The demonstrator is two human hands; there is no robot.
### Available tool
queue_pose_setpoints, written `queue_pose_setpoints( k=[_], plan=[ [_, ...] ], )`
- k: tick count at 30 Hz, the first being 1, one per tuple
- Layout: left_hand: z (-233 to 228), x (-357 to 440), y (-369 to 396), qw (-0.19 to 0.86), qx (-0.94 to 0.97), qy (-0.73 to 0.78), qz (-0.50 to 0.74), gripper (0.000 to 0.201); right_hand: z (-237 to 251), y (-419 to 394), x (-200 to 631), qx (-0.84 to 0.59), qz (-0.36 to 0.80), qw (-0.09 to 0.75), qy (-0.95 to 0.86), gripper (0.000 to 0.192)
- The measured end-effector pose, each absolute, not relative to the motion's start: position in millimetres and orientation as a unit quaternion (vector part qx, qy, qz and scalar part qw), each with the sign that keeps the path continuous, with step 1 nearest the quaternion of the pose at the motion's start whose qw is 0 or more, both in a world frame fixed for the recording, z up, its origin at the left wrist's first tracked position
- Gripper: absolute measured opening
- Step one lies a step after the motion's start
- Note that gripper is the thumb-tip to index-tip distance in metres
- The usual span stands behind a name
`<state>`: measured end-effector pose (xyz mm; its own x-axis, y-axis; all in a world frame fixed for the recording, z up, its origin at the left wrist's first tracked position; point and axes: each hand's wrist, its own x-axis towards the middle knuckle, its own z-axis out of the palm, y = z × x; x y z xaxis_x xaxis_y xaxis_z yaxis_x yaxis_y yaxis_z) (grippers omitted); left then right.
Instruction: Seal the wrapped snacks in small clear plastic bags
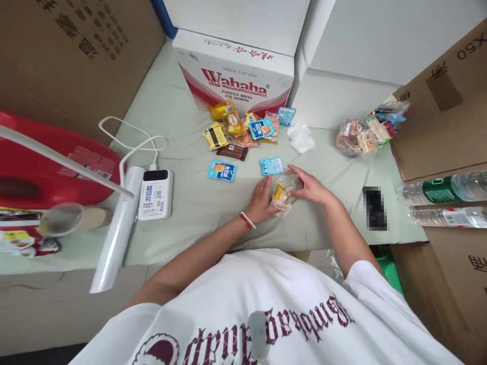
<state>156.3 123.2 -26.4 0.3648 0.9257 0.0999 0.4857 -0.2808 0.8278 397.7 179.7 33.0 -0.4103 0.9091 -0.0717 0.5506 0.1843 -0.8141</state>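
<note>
A small clear plastic bag (282,209) with a yellow-wrapped snack packet (279,191) inside lies low over the table, between my two hands. My left hand (261,199) grips the bag's left side; a beaded bracelet circles that wrist. From the right, my right hand (309,186) holds the bag with thumb and fingers, and its index finger reaches along the far edge. Just beyond the bag lies a blue snack packet (271,166). Another blue packet (222,171) is to its left. Farther back is a pile of mixed snack packets (233,121), with folded clear bags (300,138) beside it.
A Wahaha water carton (236,76) stands behind the pile. To the left are a white power bank (155,195) with a cable, a plastic film roll (117,228) and a red basin (57,157). Filled snack bags (355,137), a pixelated dark object (375,208) and bottles (441,190) are right.
</note>
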Motion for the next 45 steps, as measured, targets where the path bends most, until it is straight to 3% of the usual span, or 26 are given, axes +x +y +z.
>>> queue_pose_setpoints(
  k=[4,10,13,14,18,20,22,28,32,35,38,41,43,45],
  plan=[
    [-25.1,157.3,123.6,0.371,0.744,0.471,0.296,0.112,37.5,216.3,378.8,-0.473,0.425,0.194,-0.747,0.034],
    [-17.8,158.7,127.7,0.427,0.669,0.513,0.327,0.082,39.3,214.1,373.2,-0.455,0.438,0.227,-0.742,0.041],
    [-11.2,162.9,130.8,0.419,0.657,0.538,0.321,0.074,42.8,208.2,385.3,-0.414,0.464,0.163,-0.766,0.08],
    [-8.8,164.8,132.1,0.413,0.657,0.545,0.317,0.073,43.6,207.7,388.0,-0.416,0.462,0.146,-0.769,0.083],
    [-0.2,172.1,139.8,0.413,0.644,0.569,0.302,0.052,46.5,203.6,381.2,-0.453,0.383,0.158,-0.789,0.03],
    [1.8,173.8,144.7,0.428,0.627,0.576,0.303,0.028,48.9,192.5,370.2,-0.434,0.317,0.178,-0.824,0.025],
    [1.9,174.0,148.7,0.44,0.616,0.576,0.309,0.018,50.2,172.7,360.0,-0.409,0.249,0.172,-0.861,0.028],
    [-1.2,170.2,148.1,0.467,0.599,0.553,0.342,0.029,27.9,97.1,348.2,-0.477,0.082,0.145,-0.863,0.043],
    [3.0,158.9,145.3,0.513,0.585,0.507,0.372,0.015,5.4,71.9,343.7,-0.501,0.023,0.124,-0.856,0.077],
    [8.0,144.5,144.7,0.553,0.562,0.473,0.394,0.011,-1.1,70.8,340.8,-0.532,0.023,0.128,-0.837,0.067],
    [12.0,130.0,139.8,0.597,0.483,0.461,0.445,0.026,5.3,74.4,340.1,-0.528,0.077,0.166,-0.829,0.048],
    [15.5,121.6,129.2,0.658,0.437,0.406,0.459,0.054,19.3,75.8,339.4,-0.534,0.181,0.273,-0.779,0.04],
    [17.5,121.5,122.4,0.701,0.45,0.35,0.427,0.067,26.8,76.4,337.2,-0.531,0.29,0.34,-0.72,0.04],
    [18.8,125.4,118.3,0.712,0.475,0.334,0.395,0.065,29.8,77.5,333.4,-0.511,0.429,0.382,-0.64,0.041]
  ],
)
